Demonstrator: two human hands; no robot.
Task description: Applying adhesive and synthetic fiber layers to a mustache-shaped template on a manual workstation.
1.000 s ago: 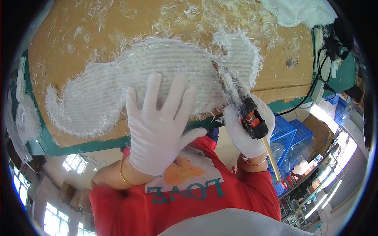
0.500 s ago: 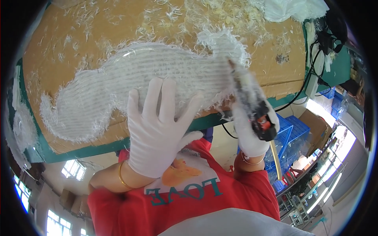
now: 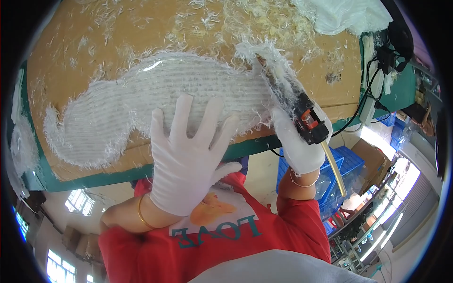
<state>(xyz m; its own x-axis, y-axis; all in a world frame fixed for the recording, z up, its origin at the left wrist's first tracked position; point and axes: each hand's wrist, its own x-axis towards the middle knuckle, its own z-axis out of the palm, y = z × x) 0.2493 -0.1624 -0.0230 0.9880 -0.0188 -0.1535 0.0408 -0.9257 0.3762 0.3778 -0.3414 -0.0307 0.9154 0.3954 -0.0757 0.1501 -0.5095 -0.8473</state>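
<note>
A long, curved white piece with ribbed rows and fuzzy, frayed edges (image 3: 188,75) lies on a cardboard sheet. My left hand (image 3: 188,151), in a white glove, is laid flat on its near edge with the fingers spread. In my white-gloved right hand (image 3: 299,146) is a black and orange glue gun (image 3: 311,123), matted with white fibres along its front. An amber glue stick (image 3: 335,170) pokes out of its back end. The brown tip of the gun is at the narrow right part of the white piece; whether it touches cannot be made out.
Loose white and yellowish strands litter the cardboard (image 3: 85,56) on a green-edged table. A white sheet-like bundle (image 3: 351,16) lies at the far right. A power strip (image 3: 370,106) with black cables stands along the right edge. Blue crates (image 3: 347,162) are below, right of the table.
The glue gun and my right hand have moved up and slightly left, bringing the tip farther along the white piece's right end. My left hand stays spread in nearly the same place.
</note>
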